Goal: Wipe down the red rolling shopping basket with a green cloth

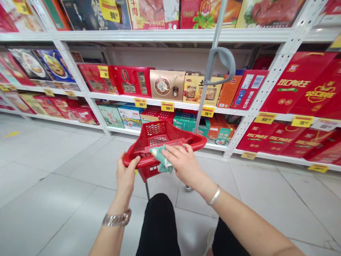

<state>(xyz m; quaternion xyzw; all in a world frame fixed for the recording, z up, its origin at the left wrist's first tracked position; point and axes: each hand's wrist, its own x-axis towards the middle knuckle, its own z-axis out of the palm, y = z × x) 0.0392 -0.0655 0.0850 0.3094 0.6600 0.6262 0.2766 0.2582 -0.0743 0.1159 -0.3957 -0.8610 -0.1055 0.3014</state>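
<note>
A red plastic shopping basket [160, 137] on a wheeled trolley stands right in front of me, with a grey pole and curved handle [221, 64] rising from its far side. My left hand [127, 174] grips the near left rim of the basket. My right hand [183, 163] lies over a crumpled mint-green cloth [161, 160], pressing it against the basket's near rim. The cloth's lower part hangs down inside the rim's front. The fingers of my left hand are partly hidden behind the rim.
White metal shelving [277, 67] runs across the view, stacked with red and gold gift boxes [298, 85] and yellow price tags [167, 106]. Pale floor tiles [66, 167] spread below the shelves. My black trouser legs [159, 227] show beneath the basket.
</note>
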